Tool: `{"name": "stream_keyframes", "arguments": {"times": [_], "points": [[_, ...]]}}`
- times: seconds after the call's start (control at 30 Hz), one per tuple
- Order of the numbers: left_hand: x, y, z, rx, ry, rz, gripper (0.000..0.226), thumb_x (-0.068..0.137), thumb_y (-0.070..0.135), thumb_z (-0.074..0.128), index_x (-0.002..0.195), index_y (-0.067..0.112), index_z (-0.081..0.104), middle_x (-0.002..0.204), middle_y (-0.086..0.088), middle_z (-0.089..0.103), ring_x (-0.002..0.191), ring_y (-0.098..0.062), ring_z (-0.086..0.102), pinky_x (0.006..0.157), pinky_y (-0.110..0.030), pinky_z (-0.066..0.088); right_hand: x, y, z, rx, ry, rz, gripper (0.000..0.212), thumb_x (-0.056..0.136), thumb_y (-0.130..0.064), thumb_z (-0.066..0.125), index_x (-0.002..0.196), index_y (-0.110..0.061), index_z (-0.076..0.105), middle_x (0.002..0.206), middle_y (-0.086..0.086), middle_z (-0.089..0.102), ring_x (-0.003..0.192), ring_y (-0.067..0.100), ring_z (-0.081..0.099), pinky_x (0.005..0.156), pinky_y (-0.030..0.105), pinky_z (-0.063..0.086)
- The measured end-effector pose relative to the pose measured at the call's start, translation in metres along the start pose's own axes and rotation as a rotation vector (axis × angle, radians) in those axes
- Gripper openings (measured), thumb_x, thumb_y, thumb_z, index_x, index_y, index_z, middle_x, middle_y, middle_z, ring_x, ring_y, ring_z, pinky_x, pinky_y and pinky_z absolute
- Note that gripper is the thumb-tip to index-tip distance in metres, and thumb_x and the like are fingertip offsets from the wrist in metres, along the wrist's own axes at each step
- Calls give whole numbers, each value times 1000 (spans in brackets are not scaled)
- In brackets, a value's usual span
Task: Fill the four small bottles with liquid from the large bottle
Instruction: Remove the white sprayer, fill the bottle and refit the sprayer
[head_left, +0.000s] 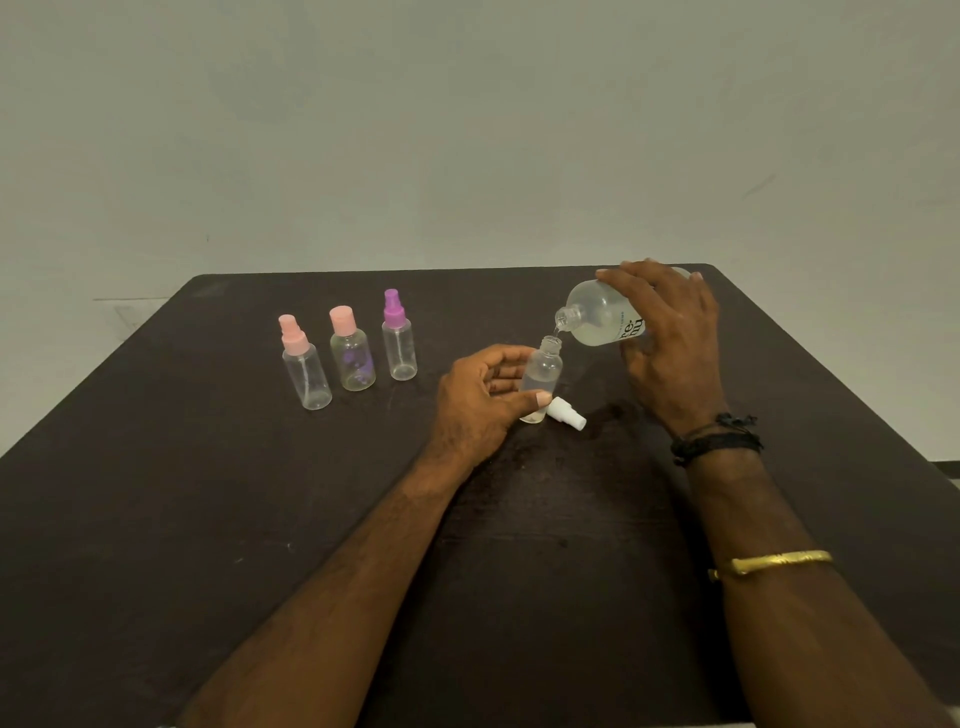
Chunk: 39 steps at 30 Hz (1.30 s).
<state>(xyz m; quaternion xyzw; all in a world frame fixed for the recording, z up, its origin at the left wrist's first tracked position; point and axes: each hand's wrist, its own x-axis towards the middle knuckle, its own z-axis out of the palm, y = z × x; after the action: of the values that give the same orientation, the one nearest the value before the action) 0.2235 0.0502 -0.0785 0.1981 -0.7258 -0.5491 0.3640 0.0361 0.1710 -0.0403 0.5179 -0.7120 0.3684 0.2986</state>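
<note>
While the large bottle (597, 317) lies tipped nearly flat, its long axis running from the right hand (670, 332) down-left to its open mouth, that mouth hangs just above the neck of the uncapped small bottle (543, 371), a thin thread of clear liquid seemingly joining them. The right fingers (628, 273) wrap over the large bottle's body, thumb beneath; the left hand (478, 400) grips the upright small bottle, thumb in front, fingers curled behind. Just right of that thumb a white spray cap (566, 414) lies on the tabletop (208, 493). Well left of the left fingers stand three capped small bottles (352, 358), seemingly empty, so the left hand is the nearer one for fetching the next.
</note>
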Motion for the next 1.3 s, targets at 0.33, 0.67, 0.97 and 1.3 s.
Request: {"name": "stream_keyframes", "arguments": {"times": [0.33, 0.67, 0.97, 1.3], "points": [[0, 0, -1, 8, 1, 0, 47, 73, 7, 89, 117, 10, 73, 106, -2, 78, 100, -17, 75, 92, -38, 61, 0, -2, -2, -1, -12, 7, 65, 80, 2, 66, 137, -28, 60, 140, -1, 57, 136, 21, 48, 119, 55, 23], [0, 0, -1, 11, 2, 4, 47, 73, 5, 89, 118, 8, 72, 107, -4, 78, 99, -17, 75, 92, -38, 61, 0, -2, -1, -11, -12, 1, 66, 80, 4, 67, 137, -28, 60, 140, -1, 57, 137, 21, 48, 117, 58, 25], [0, 1, -1, 14, -1, 3, 47, 73, 7, 89, 117, 11, 73, 107, -2, 78, 99, -16, 75, 93, -38, 61, 0, 0, 0, -21, -18, 2, 68, 78, 4, 68, 137, -29, 59, 141, -2, 56, 137, 19, 47, 118, 56, 24], [-1, 2, 0, 12, 4, -2, 46, 73, 5, 89, 116, 10, 73, 106, -3, 78, 99, -17, 75, 91, -37, 61, 1, 0, 0, -31, -20, 9, 72, 76, 6, 69, 137, -30, 59, 141, -3, 56, 138, 19, 46, 118, 58, 24]]}}
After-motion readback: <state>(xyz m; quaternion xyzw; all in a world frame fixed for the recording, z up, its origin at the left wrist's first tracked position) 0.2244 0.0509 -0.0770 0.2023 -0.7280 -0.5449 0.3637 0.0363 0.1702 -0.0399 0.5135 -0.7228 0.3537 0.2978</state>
